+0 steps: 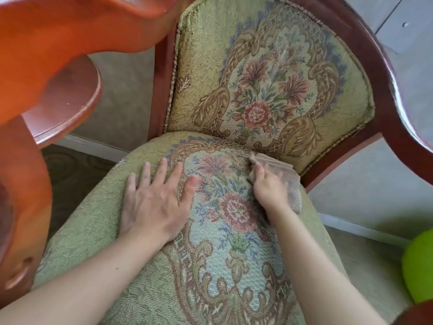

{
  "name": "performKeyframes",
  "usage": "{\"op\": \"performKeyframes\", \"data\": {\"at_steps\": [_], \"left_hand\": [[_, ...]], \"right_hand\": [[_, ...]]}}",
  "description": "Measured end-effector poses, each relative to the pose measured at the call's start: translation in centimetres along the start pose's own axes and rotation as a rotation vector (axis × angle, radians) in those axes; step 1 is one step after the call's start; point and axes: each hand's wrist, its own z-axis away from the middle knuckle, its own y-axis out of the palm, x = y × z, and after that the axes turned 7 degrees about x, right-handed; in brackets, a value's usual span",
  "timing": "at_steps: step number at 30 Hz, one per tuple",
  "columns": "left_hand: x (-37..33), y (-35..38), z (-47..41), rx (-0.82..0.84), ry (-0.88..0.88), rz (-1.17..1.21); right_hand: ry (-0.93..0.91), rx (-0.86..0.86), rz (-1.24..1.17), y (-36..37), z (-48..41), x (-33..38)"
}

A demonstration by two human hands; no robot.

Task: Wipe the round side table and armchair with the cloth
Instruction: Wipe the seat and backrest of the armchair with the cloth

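The armchair fills the view: a green floral-tapestry seat cushion and a matching padded backrest in a red-brown wooden frame. My left hand lies flat with spread fingers on the left half of the seat. My right hand presses a beige-brown cloth onto the seat near its back right edge, close to the backrest. The round wooden side table stands to the left, behind the chair's left arm, partly hidden by it.
The chair's curved wooden left arm crosses the upper left and runs down the left edge. The right arm arcs down the right side. A bright green round object sits at the right edge on the pale floor.
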Motion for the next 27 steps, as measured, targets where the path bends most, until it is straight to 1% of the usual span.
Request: {"op": "performKeyframes", "data": {"at_steps": [1,4,7,10,11,12,14,15,17,18,19,20,22,23,24,25,26,27], "left_hand": [[0.0,0.0,0.0,-0.001,-0.001,-0.005],[-0.1,0.0,-0.1,-0.005,-0.003,-0.013],[-0.1,0.0,0.0,-0.003,-0.002,-0.002],[-0.1,-0.1,0.1,-0.003,0.004,0.006],[-0.1,-0.1,0.2,-0.001,0.006,0.004],[0.0,-0.1,0.2,-0.002,0.007,0.003],[0.0,-0.1,0.2,-0.009,0.008,0.004],[0.0,-0.2,0.2,-0.009,0.007,0.006],[0.0,-0.2,0.2,-0.008,0.005,0.007],[0.0,-0.1,0.2,-0.006,0.005,0.007],[0.0,-0.1,0.2,-0.007,0.006,0.008],[0.0,-0.1,0.2,-0.007,0.006,0.009],[-0.1,-0.1,0.2,-0.007,0.007,0.013],[-0.1,-0.2,0.2,-0.005,0.008,0.013],[-0.2,-0.2,0.3,-0.002,0.007,0.01],[-0.2,-0.2,0.3,-0.004,0.007,0.009],[-0.2,-0.2,0.3,-0.008,0.006,0.012],[-0.1,-0.2,0.3,-0.012,0.005,0.018]], "right_hand": [[-0.003,0.008,0.071,0.7,-0.1,0.0],[-0.085,0.049,0.123,1.5,1.0,0.4],[-0.188,0.136,0.165,1.9,3.3,1.0],[-0.217,0.208,0.128,1.8,5.9,0.8],[-0.22,0.235,0.05,1.3,7.0,0.6],[-0.229,0.286,-0.087,0.7,8.1,0.2],[-0.247,0.47,-0.434,-0.8,9.9,-0.9],[-0.235,0.556,-0.623,-2.0,10.5,-1.6],[-0.1,0.583,-1.098,-4.5,10.8,-3.3],[-0.021,0.548,-1.309,-5.8,10.8,-4.3],[0.021,0.486,-1.456,-7.1,10.7,-5.2],[0.048,0.384,-1.527,-8.4,10.3,-6.1],[0.08,0.126,-1.553,-10.9,9.0,-7.5],[0.094,-0.009,-1.541,-12.0,8.1,-7.8],[0.111,-0.144,-1.473,-12.8,7.1,-7.8],[0.122,-0.252,-1.363,-13.1,6.3,-7.6],[0.14,-0.323,-1.2,-13.1,5.5,-7.4],[0.149,-0.351,-1.03,-12.5,4.9,-7.1]]}}
